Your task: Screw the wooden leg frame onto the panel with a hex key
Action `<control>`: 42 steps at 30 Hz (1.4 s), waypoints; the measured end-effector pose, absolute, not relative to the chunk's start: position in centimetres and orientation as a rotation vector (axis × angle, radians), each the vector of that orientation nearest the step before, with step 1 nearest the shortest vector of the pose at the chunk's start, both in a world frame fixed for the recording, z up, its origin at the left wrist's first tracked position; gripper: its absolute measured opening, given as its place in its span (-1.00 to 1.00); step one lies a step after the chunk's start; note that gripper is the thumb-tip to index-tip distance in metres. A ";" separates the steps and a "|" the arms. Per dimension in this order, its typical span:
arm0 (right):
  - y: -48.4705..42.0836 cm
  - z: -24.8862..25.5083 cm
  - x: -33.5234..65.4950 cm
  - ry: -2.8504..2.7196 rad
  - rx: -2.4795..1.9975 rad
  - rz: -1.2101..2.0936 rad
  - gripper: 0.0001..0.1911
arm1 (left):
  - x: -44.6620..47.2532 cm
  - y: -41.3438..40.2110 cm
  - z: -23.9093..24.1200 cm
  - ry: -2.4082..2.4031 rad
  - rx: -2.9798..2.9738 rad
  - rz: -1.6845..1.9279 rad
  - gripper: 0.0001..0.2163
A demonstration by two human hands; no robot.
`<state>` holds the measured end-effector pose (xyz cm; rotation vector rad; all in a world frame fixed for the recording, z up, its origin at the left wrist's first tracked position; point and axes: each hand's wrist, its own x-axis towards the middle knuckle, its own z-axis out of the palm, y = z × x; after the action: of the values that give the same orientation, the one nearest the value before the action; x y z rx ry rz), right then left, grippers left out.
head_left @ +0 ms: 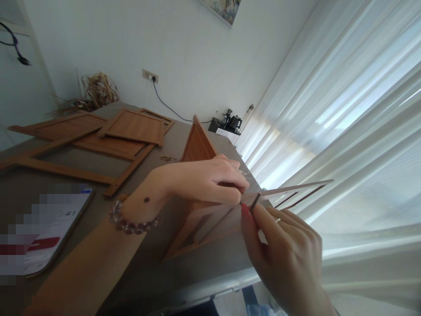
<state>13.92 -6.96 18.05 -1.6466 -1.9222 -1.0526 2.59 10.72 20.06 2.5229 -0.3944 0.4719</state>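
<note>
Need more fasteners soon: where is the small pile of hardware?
In the head view, the small hardware pieces lie on the table, just left of the upright wooden panel, beyond the left hand.

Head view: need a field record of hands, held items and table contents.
left hand: pinching the wooden frame at its top edge
right hand: holding a thin metal rod against that edge
left wrist: bead bracelet
table: flat wooden panels, phone, small screws
background: curtain
</note>
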 end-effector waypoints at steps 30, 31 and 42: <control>-9.8 16.7 13.4 -1.935 -1.416 0.076 -0.88 | 2.8 10.8 19.8 -0.391 2.534 0.467 -0.75; -10.0 17.4 13.6 -1.956 -1.436 -0.259 -0.87 | 2.8 10.7 19.9 -0.391 2.531 0.467 -0.75; -7.0 18.5 14.4 -2.095 -1.620 -0.891 -0.71 | 2.5 10.6 20.1 -0.362 2.519 0.480 -0.83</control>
<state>14.40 -7.00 18.46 -1.6204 -2.0954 -0.8907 2.55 10.56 20.05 2.5188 -0.3622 0.4797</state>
